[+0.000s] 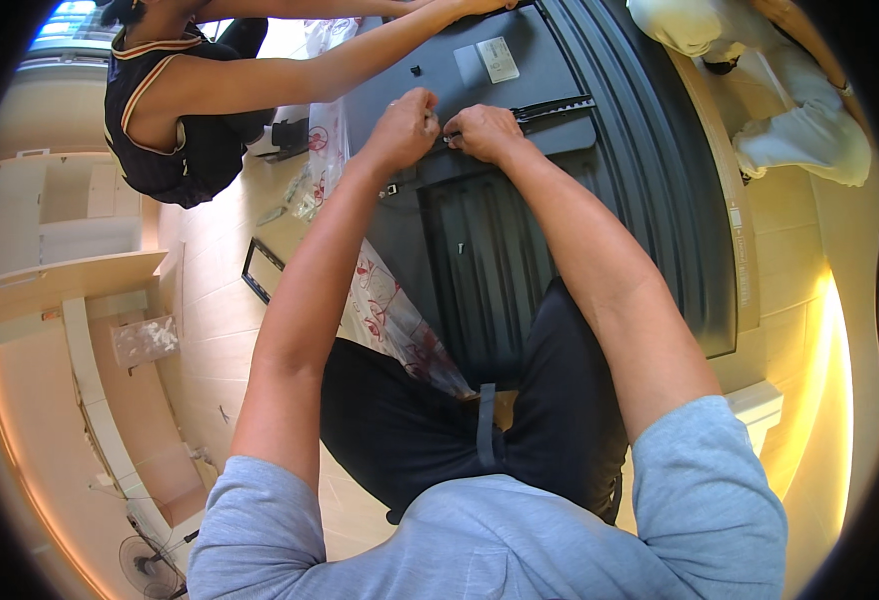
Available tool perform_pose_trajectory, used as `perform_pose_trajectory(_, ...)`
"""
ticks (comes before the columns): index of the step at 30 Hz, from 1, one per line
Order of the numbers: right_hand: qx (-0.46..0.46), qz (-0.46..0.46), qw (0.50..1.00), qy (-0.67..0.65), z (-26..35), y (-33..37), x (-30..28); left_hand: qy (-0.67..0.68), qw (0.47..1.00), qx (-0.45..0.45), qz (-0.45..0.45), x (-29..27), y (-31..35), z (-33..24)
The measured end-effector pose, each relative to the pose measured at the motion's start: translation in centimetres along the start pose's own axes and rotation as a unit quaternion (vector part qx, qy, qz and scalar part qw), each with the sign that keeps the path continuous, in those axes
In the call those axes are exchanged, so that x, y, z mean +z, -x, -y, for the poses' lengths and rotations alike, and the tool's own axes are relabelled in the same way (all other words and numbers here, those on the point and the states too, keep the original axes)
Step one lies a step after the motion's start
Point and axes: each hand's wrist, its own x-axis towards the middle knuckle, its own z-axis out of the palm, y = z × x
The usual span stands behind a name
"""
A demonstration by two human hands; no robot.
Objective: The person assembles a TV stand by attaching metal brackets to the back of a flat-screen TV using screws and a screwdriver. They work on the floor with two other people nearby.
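A large dark ribbed panel, which looks like the back of a flat television (660, 210), lies in front of me. Over its middle, my left hand (403, 132) is closed in a pinch, with a small thing at the fingertips that I cannot make out. Close beside it on the right, my right hand (487, 132) pinches a tiny metallic-looking piece, too small to name. A black slotted bracket (557, 107) extends to the right from behind my right hand, lying along the panel. A small pale piece (462, 248) rests on the ribbed part nearer me.
Printed plastic wrapping (385, 300) lines the panel's left edge. At the far left, a person (185, 110) in a dark sleeveless top reaches across the panel. Another person's light-clothed legs (805, 130) are at the right. A black frame-shaped part (260, 270) lies on the floor.
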Motion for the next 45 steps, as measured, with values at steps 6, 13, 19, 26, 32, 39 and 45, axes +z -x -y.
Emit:
perform_pose_trajectory(6,0.007,-0.013,1.0,0.021,0.2,0.0,0.3,-0.05,0.994,0.093,-0.022,-0.3,0.6,1.1)
perform_pose_trajectory(13,0.001,-0.012,1.0,0.013,0.2,-0.2,0.3,0.027,0.994,0.067,-0.078,1.0,0.5,0.8)
perform_pose_trajectory(19,0.018,-0.017,0.999,0.025,0.5,0.0,0.2,-0.07,0.991,0.067,-0.095,0.8,0.4,-1.0)
perform_pose_trajectory(26,0.01,-0.003,1.0,0.028,0.3,0.0,-0.1,-0.072,0.995,-0.061,0.014,-0.1,0.0,-2.5)
perform_pose_trajectory(32,0.013,-0.012,0.999,0.045,0.2,-0.1,0.2,-0.029,0.998,0.059,0.006,-0.2,-0.4,-0.9)
perform_pose_trajectory(39,0.024,-0.002,0.998,0.049,0.4,-0.1,0.0,-0.092,0.995,-0.02,0.02,0.1,-0.1,-1.7)
perform_pose_trajectory(45,0.023,0.001,0.999,0.049,0.5,-0.2,0.0,-0.048,0.999,0.01,-0.024,0.4,0.3,-0.9)
